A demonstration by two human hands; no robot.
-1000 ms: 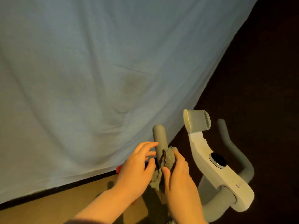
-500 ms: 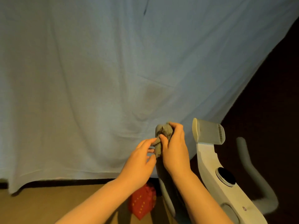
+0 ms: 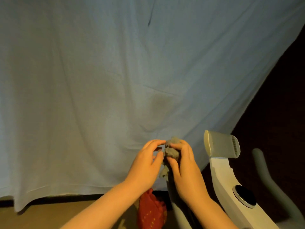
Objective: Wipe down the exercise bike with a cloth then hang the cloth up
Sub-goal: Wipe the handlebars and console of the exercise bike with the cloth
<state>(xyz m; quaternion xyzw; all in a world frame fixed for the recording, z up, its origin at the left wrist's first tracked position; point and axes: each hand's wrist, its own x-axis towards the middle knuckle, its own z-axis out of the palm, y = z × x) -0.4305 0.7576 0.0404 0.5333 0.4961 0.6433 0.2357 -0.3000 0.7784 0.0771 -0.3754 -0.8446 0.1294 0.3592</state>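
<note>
big pale blue sheet (image 3: 99,88) hanging right behind the fingers, and a red spotted bag (image 3: 151,212) on the floor below them

We cannot see the left handlebar's tip, covered by the cloth (image 3: 171,154) and our right hand (image 3: 184,171). The bike (image 3: 231,187) is cut off by the bottom edge, its right handlebar (image 3: 270,176) blurred. The red thing (image 3: 151,212) below our left forearm is half hidden, and we cannot tell what it is.
</note>
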